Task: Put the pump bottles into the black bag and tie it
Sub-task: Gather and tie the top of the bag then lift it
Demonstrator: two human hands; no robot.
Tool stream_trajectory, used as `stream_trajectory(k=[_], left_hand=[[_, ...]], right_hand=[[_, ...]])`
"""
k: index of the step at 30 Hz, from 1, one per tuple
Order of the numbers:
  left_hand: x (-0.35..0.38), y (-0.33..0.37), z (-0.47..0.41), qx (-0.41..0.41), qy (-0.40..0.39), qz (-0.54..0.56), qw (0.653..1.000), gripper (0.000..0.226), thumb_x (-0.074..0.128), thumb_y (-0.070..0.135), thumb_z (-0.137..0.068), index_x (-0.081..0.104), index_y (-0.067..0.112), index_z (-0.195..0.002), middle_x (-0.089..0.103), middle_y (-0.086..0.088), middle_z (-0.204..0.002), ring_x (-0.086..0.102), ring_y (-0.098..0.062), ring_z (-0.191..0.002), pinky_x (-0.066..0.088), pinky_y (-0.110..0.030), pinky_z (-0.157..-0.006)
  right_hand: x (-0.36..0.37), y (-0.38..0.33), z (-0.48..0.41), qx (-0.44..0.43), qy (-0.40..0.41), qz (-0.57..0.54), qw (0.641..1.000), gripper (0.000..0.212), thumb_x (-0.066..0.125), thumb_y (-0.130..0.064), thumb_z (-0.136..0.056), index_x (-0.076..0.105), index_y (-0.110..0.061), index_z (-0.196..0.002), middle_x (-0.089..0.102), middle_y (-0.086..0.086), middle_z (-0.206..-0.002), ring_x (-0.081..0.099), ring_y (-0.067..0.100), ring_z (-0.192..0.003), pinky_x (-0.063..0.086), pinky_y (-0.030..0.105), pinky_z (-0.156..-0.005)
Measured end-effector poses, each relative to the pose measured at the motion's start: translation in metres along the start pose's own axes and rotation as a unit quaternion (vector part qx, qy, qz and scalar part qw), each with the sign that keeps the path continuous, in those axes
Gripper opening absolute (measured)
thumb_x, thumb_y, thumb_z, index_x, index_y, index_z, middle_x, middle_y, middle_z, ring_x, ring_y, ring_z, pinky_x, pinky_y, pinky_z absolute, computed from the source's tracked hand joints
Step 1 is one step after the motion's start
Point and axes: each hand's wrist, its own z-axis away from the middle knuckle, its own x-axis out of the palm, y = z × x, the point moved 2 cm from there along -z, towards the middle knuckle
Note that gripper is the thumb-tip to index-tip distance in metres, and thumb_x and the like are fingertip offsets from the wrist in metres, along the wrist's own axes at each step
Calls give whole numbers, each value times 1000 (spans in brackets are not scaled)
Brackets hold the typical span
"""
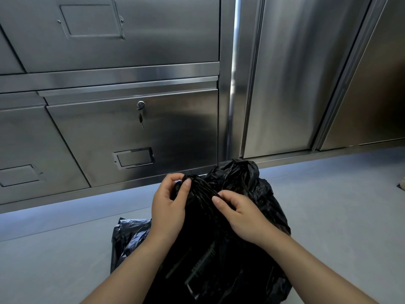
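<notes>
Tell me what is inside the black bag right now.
Nothing inside can be seen: the black bag is opaque, and its gathered neck is pinched shut by the left hand and right hand. Any pump bottles in it are hidden.

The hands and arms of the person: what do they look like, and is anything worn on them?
Both are bare. The left hand and the right hand wear no gloves, and no rings, watch or bracelet show. The forearms are uncovered down to the bottom edge of the picture, so no sleeve is visible. The fingernails are short and look unpainted.
</notes>
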Motion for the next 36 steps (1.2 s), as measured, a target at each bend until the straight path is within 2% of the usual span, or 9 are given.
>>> stream_trajectory(k=[4, 8, 10, 13, 16, 20, 25, 28, 36], left_hand=[[-4, -3, -2, -14, 8, 9, 1000, 7, 61, 27, -89, 61, 33, -85, 67, 15, -78, 62, 0, -72, 46, -10, -63], [-7, -8, 2, -34, 13, 10, 999, 13, 60, 26, -90, 61, 37, -83, 68, 16, -76, 62, 3, -67, 45, -8, -58], [-8, -12, 4, -48, 8, 8, 999, 12, 60, 27, -90, 62, 37, -84, 69, 15, -77, 64, 1, -67, 45, -8, -56], [-8, -15, 7, -68, -2, 18, 998, 9, 59, 27, -91, 64, 34, -86, 72, 7, -79, 67, -3, -70, 47, -9, -57], [-8, -13, 6, -76, 8, 7, 997, 4, 60, 31, -90, 61, 35, -92, 69, -1, -77, 62, 2, -63, 43, -6, -54], [0, -3, 6, -74, -9, 8, 997, 19, 65, 39, -84, 49, 37, -94, 69, 0, -78, 63, -7, -65, 48, -18, -61], [16, 8, 15, -21, -74, -10, 997, 31, 68, 36, -81, 42, 37, -98, 64, 12, -67, 58, -4, -54, 46, -16, -54], [18, 4, 19, -30, -74, -6, 997, 29, 67, 40, -80, 43, 41, -96, 67, -5, -79, 62, -27, -70, 52, -37, -65], [18, -11, 24, -22, -69, -54, 996, 32, 68, 45, -77, 40, 38, -91, 59, 5, -81, 56, -12, -77, 45, -23, -67]], right_hand=[[7, -6, 1, 1, -21, -20, 1000, 11, 51, -38, -93, 54, -27, -94, 71, -15, -75, 64, -1, -72, 50, 30, -75], [8, -11, 3, -20, -4, -4, 1000, 20, 48, -38, -94, 47, -32, -114, 68, -7, -77, 65, 8, -76, 51, 37, -81], [8, -12, 2, -29, 6, -1, 1000, 21, 46, -36, -95, 47, -37, -116, 65, -15, -75, 62, 2, -75, 49, 27, -76], [9, -17, 3, -39, 13, 10, 999, 24, 45, -36, -96, 47, -44, -119, 60, -36, -99, 55, -12, -98, 39, 6, -81], [9, -20, 4, -60, 50, 36, 996, 30, 42, -32, -98, 48, -38, -126, 55, -33, -117, 46, -17, -112, 32, 1, -89], [5, -19, 3, -52, 136, 46, 988, 35, 42, -28, -98, 48, -33, -132, 53, -23, -118, 40, -23, -110, 27, -2, -89], [4, -24, 1, -30, 124, -38, 991, 32, 47, -39, -94, 52, -43, -125, 55, -24, -122, 45, -17, -114, 31, 0, -90], [3, -26, 1, -38, 110, -35, 993, 27, 50, -36, -93, 58, -43, -119, 59, -19, -119, 49, -12, -113, 34, 4, -92], [5, -24, 1, -34, 140, -41, 989, 18, 53, -17, -93, 68, -28, -94, 67, -12, -99, 58, -4, -98, 40, 7, -83]])
